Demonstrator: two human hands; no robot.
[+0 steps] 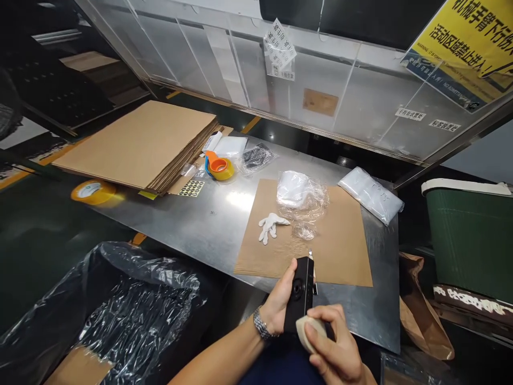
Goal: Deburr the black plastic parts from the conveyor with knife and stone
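My left hand [279, 300] is closed around a black rectangular device [297, 307] with a round lens-like circle on its face, held upright near the table's front edge. In my right hand [340, 345], a beige sponge-like pad [306, 334] is pinched between thumb and fingers, against or just in front of the device's lower end. Just behind the device, the tip of a thin silvery tool [310, 255] shows; the rest is mostly hidden. Beyond my hands, a white glove [269, 227] and crumpled clear plastic bags [304, 200] lie on a brown cardboard sheet [340, 256].
Stacked flat cardboard [136, 141] covers the table's left end, beside tape rolls [220, 168] and a sticker sheet [191, 188]. A white plastic packet [371, 195] lies right. A black-lined bin [148, 256] stands at lower left, a green bin [468, 235] at right. Translucent panels [248, 64] rise behind.
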